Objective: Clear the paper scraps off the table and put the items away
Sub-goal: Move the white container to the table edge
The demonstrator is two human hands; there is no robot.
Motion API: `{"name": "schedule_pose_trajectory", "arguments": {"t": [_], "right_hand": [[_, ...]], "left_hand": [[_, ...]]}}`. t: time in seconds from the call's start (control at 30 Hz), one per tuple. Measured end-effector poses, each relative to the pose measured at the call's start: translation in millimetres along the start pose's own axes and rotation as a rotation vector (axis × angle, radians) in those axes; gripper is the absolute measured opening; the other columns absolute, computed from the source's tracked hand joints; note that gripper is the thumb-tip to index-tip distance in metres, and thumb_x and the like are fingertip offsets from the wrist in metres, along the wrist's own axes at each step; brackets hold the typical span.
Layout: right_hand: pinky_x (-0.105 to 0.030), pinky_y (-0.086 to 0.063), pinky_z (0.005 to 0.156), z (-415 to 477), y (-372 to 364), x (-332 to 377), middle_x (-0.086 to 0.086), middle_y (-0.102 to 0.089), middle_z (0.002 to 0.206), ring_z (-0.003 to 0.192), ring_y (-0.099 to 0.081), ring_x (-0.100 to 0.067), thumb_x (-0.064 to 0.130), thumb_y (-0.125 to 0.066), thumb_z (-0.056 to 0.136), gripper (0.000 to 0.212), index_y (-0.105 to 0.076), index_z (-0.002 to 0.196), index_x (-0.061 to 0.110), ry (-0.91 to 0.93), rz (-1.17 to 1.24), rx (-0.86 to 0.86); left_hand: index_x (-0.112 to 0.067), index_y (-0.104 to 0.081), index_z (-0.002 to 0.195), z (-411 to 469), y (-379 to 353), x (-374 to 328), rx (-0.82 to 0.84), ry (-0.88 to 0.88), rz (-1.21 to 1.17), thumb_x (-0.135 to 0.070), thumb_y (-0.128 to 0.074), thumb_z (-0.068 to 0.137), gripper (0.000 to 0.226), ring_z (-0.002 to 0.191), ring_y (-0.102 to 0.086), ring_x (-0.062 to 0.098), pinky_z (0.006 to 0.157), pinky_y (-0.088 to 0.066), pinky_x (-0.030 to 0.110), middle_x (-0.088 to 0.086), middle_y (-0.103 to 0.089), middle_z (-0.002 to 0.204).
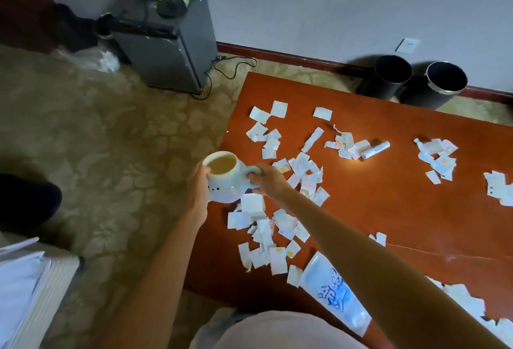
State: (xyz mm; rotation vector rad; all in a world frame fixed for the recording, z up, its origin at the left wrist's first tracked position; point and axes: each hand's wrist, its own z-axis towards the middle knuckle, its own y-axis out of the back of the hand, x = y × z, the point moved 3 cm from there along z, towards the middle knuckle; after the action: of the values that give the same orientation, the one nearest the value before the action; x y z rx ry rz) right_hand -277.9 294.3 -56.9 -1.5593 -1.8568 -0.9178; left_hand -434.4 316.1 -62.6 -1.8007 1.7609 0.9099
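Observation:
A pale round mug (224,178) with a yellowish inside hangs over the left edge of the red-brown table (388,210). My right hand (268,180) grips its handle, and my left hand (198,185) cups its left side. Several white paper scraps (280,226) lie scattered over the table, with more at the right (437,158) and at the near right corner. A white marker-like tube (376,149) lies among scraps in the middle. A white plastic pouch with blue print (337,293) rests at the near edge under my right forearm.
Two dark round bins (392,76) (445,83) stand on the floor by the wall beyond the table. A small grey fridge (166,48) with a cable stands at the back left. A stack of white papers (25,287) sits at the lower left. Patterned carpet covers the floor.

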Motion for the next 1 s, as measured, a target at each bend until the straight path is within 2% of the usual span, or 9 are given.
{"name": "schedule_pose_trajectory", "arguments": {"t": [0.07, 0.17, 0.27, 0.4, 0.5, 0.6, 0.73, 0.83, 1.0], "right_hand": [[-0.037, -0.047, 0.101, 12.0, -0.4, 2.2, -0.016, -0.058, 0.123, 0.115, -0.057, -0.031, 0.015, -0.051, 0.095, 0.027, -0.055, 0.119, 0.003, 0.000, -0.024, -0.011], [-0.038, -0.045, 0.105, 25.2, 0.4, 3.9, -0.014, -0.059, 0.123, 0.113, -0.056, -0.028, 0.017, -0.050, 0.096, 0.026, -0.056, 0.118, 0.005, -0.013, -0.033, -0.049], [-0.035, -0.044, 0.103, 31.7, 4.3, 3.4, -0.014, -0.059, 0.123, 0.109, -0.054, -0.023, 0.016, -0.048, 0.096, 0.025, -0.057, 0.117, 0.005, -0.021, -0.017, -0.084], [-0.030, -0.044, 0.100, 34.3, 11.0, -1.6, -0.016, -0.058, 0.123, 0.112, -0.054, -0.026, 0.013, -0.048, 0.096, 0.026, -0.056, 0.118, 0.002, -0.041, 0.039, -0.111], [-0.032, -0.043, 0.102, 35.0, 11.5, -9.3, -0.016, -0.058, 0.124, 0.109, -0.054, -0.024, 0.011, -0.048, 0.096, 0.025, -0.057, 0.118, 0.002, -0.055, 0.016, -0.129], [-0.033, -0.042, 0.104, 34.7, 11.2, -16.7, -0.015, -0.056, 0.126, 0.118, -0.052, -0.028, 0.010, -0.044, 0.097, 0.025, -0.055, 0.119, 0.003, -0.073, -0.002, -0.131], [-0.029, -0.041, 0.101, 33.3, 12.3, -18.3, -0.014, -0.056, 0.126, 0.115, -0.052, -0.026, 0.010, -0.041, 0.099, 0.026, -0.054, 0.120, 0.004, -0.076, -0.024, -0.115], [-0.024, -0.041, 0.094, 31.5, 12.9, -18.7, -0.014, -0.056, 0.125, 0.110, -0.052, -0.022, 0.012, -0.039, 0.100, 0.025, -0.052, 0.120, 0.005, -0.064, -0.055, -0.120], [-0.019, -0.039, 0.087, 17.6, 23.0, -17.1, -0.010, -0.050, 0.134, 0.122, -0.049, -0.026, 0.009, -0.049, 0.096, 0.030, -0.048, 0.126, 0.008, 0.013, -0.125, -0.204]], "left_hand": [[-0.027, -0.053, 0.122, 21.2, 2.8, 2.1, 0.042, -0.046, 0.093, -0.036, -0.053, 0.088, 0.035, 0.111, -0.051, 0.019, 0.107, -0.040, 0.049, 0.000, -0.054, 0.118], [-0.041, -0.052, 0.115, 57.1, 5.4, 18.7, 0.023, -0.065, 0.154, -0.060, -0.058, 0.067, 0.051, 0.113, -0.053, 0.019, 0.102, -0.045, 0.050, -0.006, -0.056, 0.119], [-0.032, -0.046, 0.127, 37.3, -9.8, -5.9, 0.060, -0.100, 0.150, -0.035, -0.048, 0.091, 0.037, 0.121, -0.048, 0.019, 0.105, -0.042, 0.048, -0.003, -0.052, 0.125], [-0.033, -0.046, 0.129, 38.7, -16.8, -8.2, 0.083, -0.169, 0.226, -0.036, -0.047, 0.087, 0.042, 0.123, -0.048, 0.018, 0.105, -0.042, 0.048, -0.002, -0.052, 0.131], [-0.031, -0.048, 0.129, 39.5, -20.6, -4.4, 0.062, -0.216, 0.264, -0.021, -0.048, 0.093, 0.037, 0.124, -0.048, 0.018, 0.106, -0.043, 0.046, -0.002, -0.053, 0.132], [-0.026, -0.047, 0.131, 37.3, -25.5, -3.5, 0.085, -0.267, 0.295, -0.014, -0.047, 0.095, 0.038, 0.126, -0.045, 0.019, 0.108, -0.041, 0.043, 0.001, -0.050, 0.136], [-0.025, -0.045, 0.132, 38.2, -26.4, 0.9, 0.093, -0.307, 0.337, -0.014, -0.046, 0.096, 0.038, 0.129, -0.044, 0.021, 0.110, -0.039, 0.044, 0.002, -0.049, 0.137], [-0.028, -0.044, 0.132, 38.4, -25.3, 7.5, 0.094, -0.304, 0.357, -0.023, -0.050, 0.091, 0.041, 0.129, -0.045, 0.020, 0.110, -0.038, 0.046, 0.001, -0.049, 0.138], [-0.024, -0.030, 0.143, 20.3, -26.9, 2.8, 0.023, -0.310, 0.398, -0.029, -0.048, 0.092, 0.054, 0.136, -0.037, 0.025, 0.109, -0.038, 0.049, 0.003, -0.036, 0.149]]}}
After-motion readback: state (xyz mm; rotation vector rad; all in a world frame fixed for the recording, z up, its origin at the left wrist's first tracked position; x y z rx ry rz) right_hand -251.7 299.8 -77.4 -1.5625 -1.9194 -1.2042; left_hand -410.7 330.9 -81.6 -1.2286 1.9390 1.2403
